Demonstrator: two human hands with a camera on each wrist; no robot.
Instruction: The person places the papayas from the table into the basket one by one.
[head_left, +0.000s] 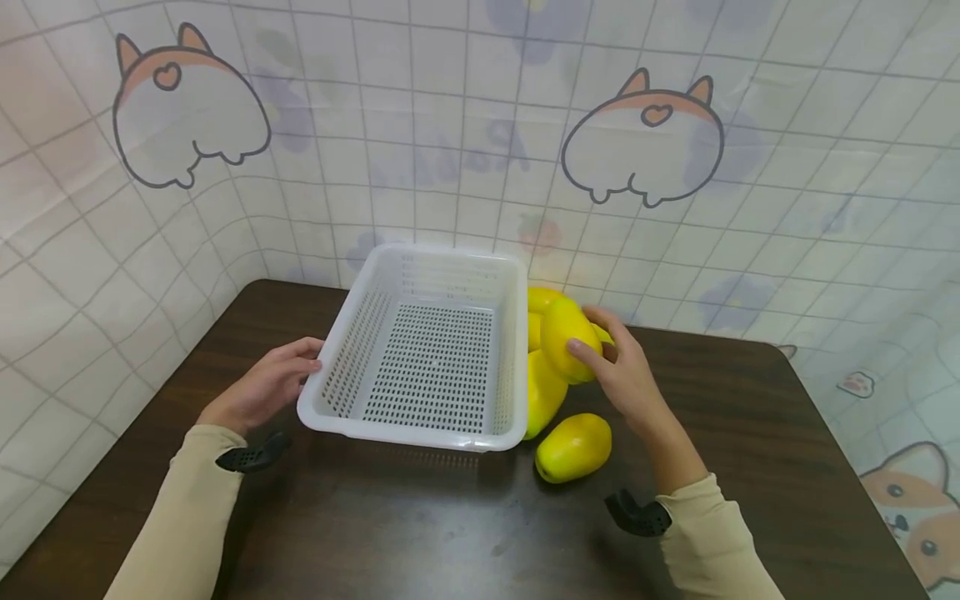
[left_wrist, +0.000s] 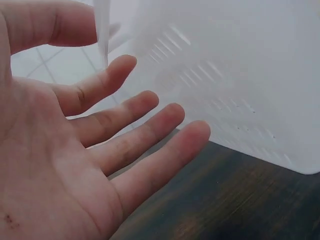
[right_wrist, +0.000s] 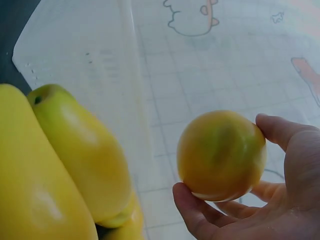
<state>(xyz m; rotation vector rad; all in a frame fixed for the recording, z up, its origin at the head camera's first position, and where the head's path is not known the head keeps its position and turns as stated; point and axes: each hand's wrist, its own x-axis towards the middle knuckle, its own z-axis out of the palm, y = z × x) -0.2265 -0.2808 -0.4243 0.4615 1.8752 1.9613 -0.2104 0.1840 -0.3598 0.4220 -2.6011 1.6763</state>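
Note:
A white plastic basket with slotted walls stands on the table, its slotted floor bare. My left hand is at its left side, the thumb at the rim; in the left wrist view the other fingers spread nearly straight by the outer wall. To the basket's right, my right hand holds a smooth yellow papaya-shaped fruit, seen end-on in the right wrist view, between thumb and fingers. Several similar yellow fruits lie against the basket's right wall, partly hidden. One loose yellow fruit lies nearer me.
The dark brown table backs onto a pale grid-patterned cloth with cartoon animal prints. This cloth also hangs along the left and right sides. Black straps are on both wrists, at the ends of beige sleeves.

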